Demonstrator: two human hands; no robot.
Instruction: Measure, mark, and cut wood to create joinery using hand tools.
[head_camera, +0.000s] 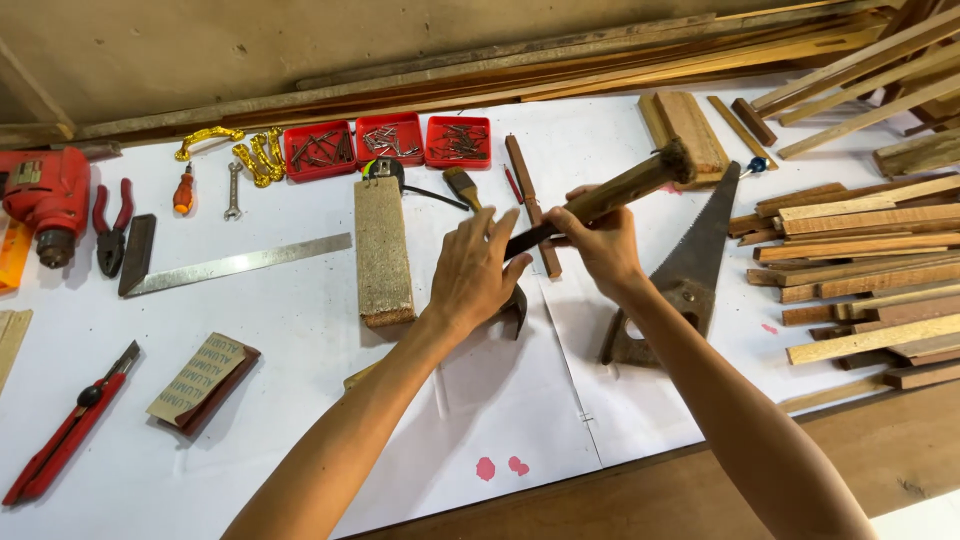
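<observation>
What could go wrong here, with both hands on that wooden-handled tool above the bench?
The handsaw lies just beside the right hand, teeth exposed, so a slip might graze them. The left hand's fingers rest on the dark blade of the wooden-handled tool and could get nicked. Nail trays nearby might be knocked over.

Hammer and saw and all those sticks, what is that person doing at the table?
A person stands at a white-covered workbench. The right hand grips a wooden-handled tool, likely a hammer, lifted off the table. The left hand touches a thin dark strip in front of it. A hand saw lies beside the right arm, wood strips are piled farther right, and three red trays of nails sit at the back.
</observation>
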